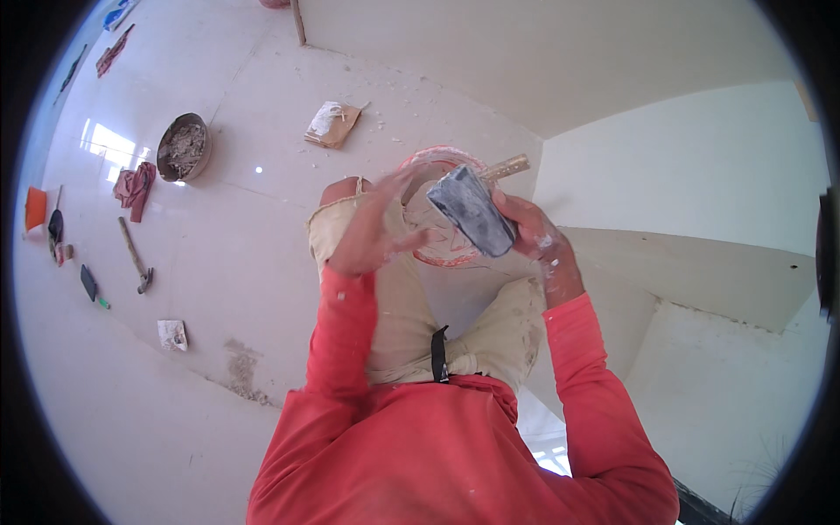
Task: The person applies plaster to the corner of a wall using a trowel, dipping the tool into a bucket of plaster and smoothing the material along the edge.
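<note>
All spots relative to the red-rimmed tub (pixel 435 156) btw. Far L of it: an orange boxy thing (pixel 35 210), then a small black tool w/ a green end (pixel 90 284), a bit nearer the wearer than the tub. Next, a hammer (pixel 133 249) w/ a wooden handle, L of the tub and slightly nearer, & a dull pink cloth (pixel 136 188) roughly level w/ it. Round metal pan (pixel 203 162) w/ greyish rubble is L too, closer to the tub than the cloth. Brown packet (pixel 337 131) w/ white stuff on top sits just beyond the tub, on its L.

L hand (pixel 372 227) is at the tub's L side, kinda blurry, fingers spread, thumb out, holding nothing afaict. Its thumb points at the grey-black block (pixel 472 212), w/ a gap between.

Block's up over the tub, tilted, directly L of the R hand (pixel 532 226). Looks like a chunky rectangle: dark edges, paler smeary grey face, prob dusty. R hand's pinching its R edge btwn thumb & fingers, white smears on the skin near the wrist. A worn wooden handle (pixel 507 167) pokes out behind the block at the tub's far R side; can't tell if they're joined.
</note>
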A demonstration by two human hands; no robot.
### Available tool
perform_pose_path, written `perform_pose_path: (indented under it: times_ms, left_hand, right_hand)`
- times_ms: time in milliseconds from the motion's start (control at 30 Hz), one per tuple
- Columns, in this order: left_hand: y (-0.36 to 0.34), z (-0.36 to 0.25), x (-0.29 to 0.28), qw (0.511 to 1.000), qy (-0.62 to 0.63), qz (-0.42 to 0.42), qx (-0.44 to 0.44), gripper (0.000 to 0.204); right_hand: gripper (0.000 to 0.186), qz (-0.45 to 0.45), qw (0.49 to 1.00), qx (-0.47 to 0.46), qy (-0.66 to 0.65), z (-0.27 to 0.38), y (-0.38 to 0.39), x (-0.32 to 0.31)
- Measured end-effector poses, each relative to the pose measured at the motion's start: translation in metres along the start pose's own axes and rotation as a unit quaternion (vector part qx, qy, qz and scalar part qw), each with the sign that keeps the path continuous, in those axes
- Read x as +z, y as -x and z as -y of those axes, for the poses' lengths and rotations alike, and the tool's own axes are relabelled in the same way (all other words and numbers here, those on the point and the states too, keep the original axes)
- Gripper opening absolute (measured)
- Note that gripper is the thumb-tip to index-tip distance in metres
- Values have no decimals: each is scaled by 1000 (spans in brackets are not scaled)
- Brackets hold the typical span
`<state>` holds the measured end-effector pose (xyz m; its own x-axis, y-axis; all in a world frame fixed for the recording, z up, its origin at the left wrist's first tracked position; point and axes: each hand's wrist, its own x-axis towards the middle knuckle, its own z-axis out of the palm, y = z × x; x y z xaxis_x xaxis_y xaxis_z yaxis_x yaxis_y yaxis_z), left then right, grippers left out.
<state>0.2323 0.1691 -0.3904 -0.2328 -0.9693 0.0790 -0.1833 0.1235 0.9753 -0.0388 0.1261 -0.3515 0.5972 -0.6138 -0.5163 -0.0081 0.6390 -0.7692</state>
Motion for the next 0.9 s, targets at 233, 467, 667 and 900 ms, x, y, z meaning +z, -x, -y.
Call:
perform_pose_path:
  times_ms: [233, 467, 667, 900]
  left_hand:
    - [120, 20, 7, 934, -237, -111, -242, 113]
    - [171, -1, 41, 941, -201, -72, -263, 129]
    - [170, 4, 43, 944, -220, -94, -227, 132]
    - [174, 13, 35, 945, -242, -102, -194, 130]
  right_hand:
    - [52, 2, 770, 189, 610, -36, -67, -6]
    - [55, -1, 726, 269, 633, -89, -120, -23]
    - [53, 22, 862, 302, 406, -85, -115, -42]
    - [56, -22, 987, 126, -102, -62, -39, -59]
